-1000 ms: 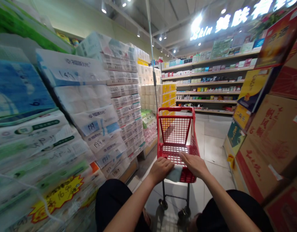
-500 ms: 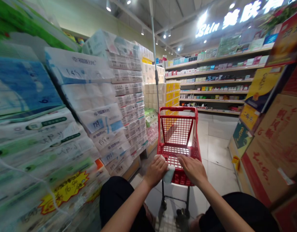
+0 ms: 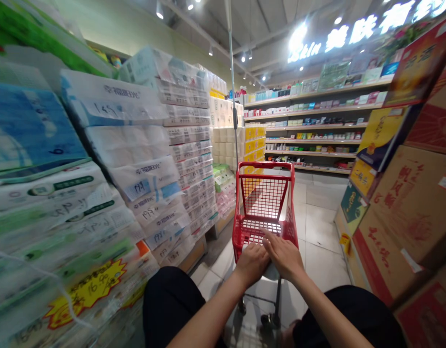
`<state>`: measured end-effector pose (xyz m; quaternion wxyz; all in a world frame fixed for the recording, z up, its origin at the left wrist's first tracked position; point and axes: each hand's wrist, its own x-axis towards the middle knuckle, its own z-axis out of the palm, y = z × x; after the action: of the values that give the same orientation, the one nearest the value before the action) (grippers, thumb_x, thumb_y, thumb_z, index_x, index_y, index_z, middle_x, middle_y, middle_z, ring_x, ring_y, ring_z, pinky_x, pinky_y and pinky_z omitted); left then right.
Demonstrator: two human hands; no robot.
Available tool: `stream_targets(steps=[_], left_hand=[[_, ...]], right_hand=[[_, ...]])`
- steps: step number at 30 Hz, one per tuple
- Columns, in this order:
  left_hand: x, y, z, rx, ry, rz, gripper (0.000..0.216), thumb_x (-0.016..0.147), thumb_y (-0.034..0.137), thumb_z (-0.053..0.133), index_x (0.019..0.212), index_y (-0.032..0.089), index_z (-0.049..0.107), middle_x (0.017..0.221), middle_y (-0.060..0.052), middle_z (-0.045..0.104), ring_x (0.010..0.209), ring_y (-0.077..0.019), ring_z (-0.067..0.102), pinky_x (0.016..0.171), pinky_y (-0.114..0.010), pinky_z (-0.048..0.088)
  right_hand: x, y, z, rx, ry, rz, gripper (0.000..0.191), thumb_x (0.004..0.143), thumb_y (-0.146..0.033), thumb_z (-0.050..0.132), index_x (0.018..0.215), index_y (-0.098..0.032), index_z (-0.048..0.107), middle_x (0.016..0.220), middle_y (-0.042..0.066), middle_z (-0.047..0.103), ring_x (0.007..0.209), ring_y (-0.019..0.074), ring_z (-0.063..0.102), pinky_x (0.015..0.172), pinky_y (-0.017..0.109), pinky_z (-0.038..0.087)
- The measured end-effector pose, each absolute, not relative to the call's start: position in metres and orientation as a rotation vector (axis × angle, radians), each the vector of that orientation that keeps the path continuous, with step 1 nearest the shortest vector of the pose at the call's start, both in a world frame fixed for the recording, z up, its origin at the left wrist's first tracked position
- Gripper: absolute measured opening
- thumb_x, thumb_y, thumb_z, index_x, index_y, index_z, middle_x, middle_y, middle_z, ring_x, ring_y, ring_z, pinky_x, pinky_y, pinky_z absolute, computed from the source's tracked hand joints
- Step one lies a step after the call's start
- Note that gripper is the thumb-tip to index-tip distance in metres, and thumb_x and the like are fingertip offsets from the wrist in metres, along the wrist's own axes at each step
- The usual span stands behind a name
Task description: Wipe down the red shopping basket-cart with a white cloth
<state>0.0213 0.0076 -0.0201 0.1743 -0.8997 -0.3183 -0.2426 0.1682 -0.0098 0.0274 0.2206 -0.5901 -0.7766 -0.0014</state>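
Observation:
A red shopping cart (image 3: 265, 169) with a grid back stands directly in front of me. At its near end, my left hand (image 3: 251, 265) is closed on a pale cloth (image 3: 271, 272); most of the cloth is hidden under my hands, and only its lower part shows. Close against the left hand lies my right hand (image 3: 283, 255), its fingers stretched forward and its thumb side over the left fingers. Both hands cover the near bar of the cart, so I cannot tell how firmly either one touches it.
Tall stacks of wrapped tissue packs (image 3: 192, 130) line the left side. Cardboard boxes (image 3: 414, 193) are piled on the right. Shelves of small goods (image 3: 317, 128) stand at the back. A thin metal pole (image 3: 233, 72) rises behind the cart, and the tiled floor (image 3: 319, 227) runs alongside it.
My left hand has moved right with the pale cloth and now meets the right hand. The cloth is more hidden. The view has shifted slightly rightward.

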Motion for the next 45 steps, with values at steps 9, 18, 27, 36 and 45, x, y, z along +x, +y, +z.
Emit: stream_targets(steps=[9,18,27,36,45], left_hand=[[-0.061,0.022,0.006,-2.48,-0.957,-0.656,0.026,0.098,0.024,0.043,0.119,0.024,0.056,0.118,-0.003,0.062,0.126,-0.018,0.047,0.113,-0.043,0.029],[-0.053,0.025,-0.008,-2.477,-0.947,-0.713,0.03,0.098,0.023,0.04,0.125,0.022,0.054,0.13,-0.003,0.058,0.136,-0.0174,0.038,0.118,-0.042,0.025],[0.005,0.023,-0.023,-2.576,-0.843,-0.755,0.025,0.096,0.024,0.046,0.117,0.019,0.058,0.112,-0.006,0.065,0.107,-0.0191,0.059,0.107,-0.04,0.038],[-0.073,0.028,-0.001,-2.538,-0.943,-0.668,0.03,0.098,0.018,0.041,0.125,0.024,0.053,0.127,-0.001,0.059,0.131,-0.017,0.043,0.115,-0.042,0.028],[-0.051,0.012,-0.006,-2.477,-1.116,-0.744,0.027,0.096,0.037,0.045,0.115,0.022,0.057,0.106,-0.005,0.062,0.112,-0.0213,0.053,0.111,-0.045,0.031]], right_hand=[[0.173,-0.005,0.029,-1.648,-2.186,-0.012,0.06,0.097,-0.059,0.013,0.145,-0.03,0.035,0.124,0.004,0.064,0.106,0.0204,0.062,0.085,0.036,0.04],[0.155,-0.005,0.028,-1.69,-2.17,-0.047,0.058,0.097,-0.059,0.014,0.145,-0.033,0.034,0.12,0.004,0.066,0.106,0.0202,0.062,0.085,0.034,0.042],[0.157,-0.007,0.025,-1.632,-2.174,-0.105,0.055,0.098,-0.054,0.016,0.147,-0.032,0.03,0.127,0.005,0.062,0.108,0.0198,0.06,0.09,0.034,0.041],[0.16,-0.009,0.027,-1.647,-2.229,-0.112,0.06,0.096,-0.06,0.018,0.144,-0.03,0.036,0.121,0.006,0.065,0.107,0.0221,0.062,0.09,0.037,0.04],[0.154,-0.013,0.029,-1.748,-2.24,-0.108,0.062,0.096,-0.062,0.012,0.13,-0.03,0.053,0.099,0.005,0.073,0.09,0.021,0.067,0.077,0.032,0.041]])
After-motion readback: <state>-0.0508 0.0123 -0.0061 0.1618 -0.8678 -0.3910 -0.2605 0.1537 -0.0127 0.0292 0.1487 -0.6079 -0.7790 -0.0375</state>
